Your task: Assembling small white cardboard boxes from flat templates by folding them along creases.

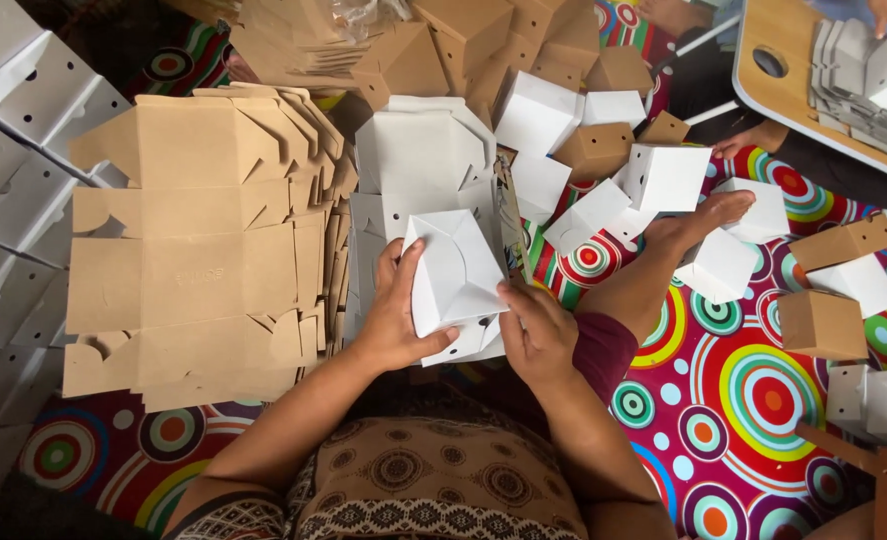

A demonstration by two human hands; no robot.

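At the centre of the frame, the left hand (395, 320) and right hand (535, 335) both grip a half-folded white box (453, 272), fingers closed on its sides, above a stack of flat white cardboard (403, 160).

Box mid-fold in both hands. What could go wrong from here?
1. The left hand and right hand pinch only the edges of the white box; its flaps may spring open.
2. The folded boxes crowd the foot; a shift could crush them.
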